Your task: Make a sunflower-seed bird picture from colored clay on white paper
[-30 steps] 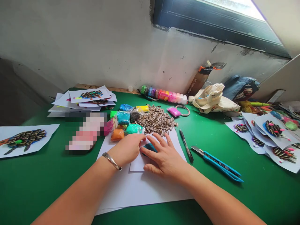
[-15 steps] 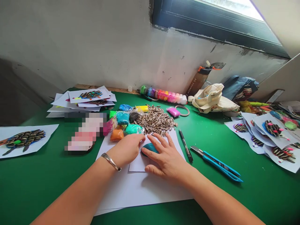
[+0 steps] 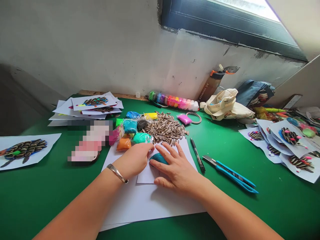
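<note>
Lying at 9 o'clock: a white paper sheet with a turtle picture of striped sunflower seeds glued on it.
Left hand: at 7 o'clock, lying flat, fingers pressed together, fingertips just beside the clay; a smooth metal bangle sits on the wrist.
Teal clay: a smooth, rounded lump at 6 o'clock, on a small white card.
Seed pile: a loose heap of glossy striped shells at 12 o'clock.
Right hand: at 5 o'clock, fingers spread, pressing down on the clay.
Craft knife: at 4 o'clock, blue plastic body, lying on the green table.
</note>
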### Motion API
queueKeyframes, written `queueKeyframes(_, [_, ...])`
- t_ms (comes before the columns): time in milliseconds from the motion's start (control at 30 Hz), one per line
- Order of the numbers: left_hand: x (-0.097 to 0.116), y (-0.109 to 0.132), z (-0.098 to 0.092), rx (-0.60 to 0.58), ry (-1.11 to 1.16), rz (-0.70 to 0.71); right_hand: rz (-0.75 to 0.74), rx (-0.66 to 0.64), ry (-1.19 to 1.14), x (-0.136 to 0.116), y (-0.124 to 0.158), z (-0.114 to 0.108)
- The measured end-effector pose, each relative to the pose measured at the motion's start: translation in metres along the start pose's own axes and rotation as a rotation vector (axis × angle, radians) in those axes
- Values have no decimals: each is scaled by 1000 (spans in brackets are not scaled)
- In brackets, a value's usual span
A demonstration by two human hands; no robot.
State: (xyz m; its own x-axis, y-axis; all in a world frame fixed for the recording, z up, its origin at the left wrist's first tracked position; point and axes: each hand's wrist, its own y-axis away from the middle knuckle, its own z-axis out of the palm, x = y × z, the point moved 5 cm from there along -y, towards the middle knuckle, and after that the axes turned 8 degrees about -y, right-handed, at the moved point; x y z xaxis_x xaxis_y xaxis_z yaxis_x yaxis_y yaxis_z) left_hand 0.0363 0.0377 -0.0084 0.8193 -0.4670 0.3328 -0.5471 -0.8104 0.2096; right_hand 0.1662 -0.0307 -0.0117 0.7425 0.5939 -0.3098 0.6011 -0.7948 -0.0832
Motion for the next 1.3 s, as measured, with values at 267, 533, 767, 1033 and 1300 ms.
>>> queueKeyframes(267, [1,0,-2,-19,1,-17,63,12,-106,29,22,-16])
queueKeyframes(533, [2,1,-2,-25,2,-39,93,-134,-210,31,27,-24])
queueKeyframes(767, [0,-1,-1,-22,-3,-51,47,-196,-173,29,25,-19])
queueKeyframes(1033, [3,-1,-3,-21,5,-54,48,-183,-184,28,28,-22])
queueKeyframes(1300, [2,1,-2,-30,-7,-65,51,-206,-178,24,27,-17])
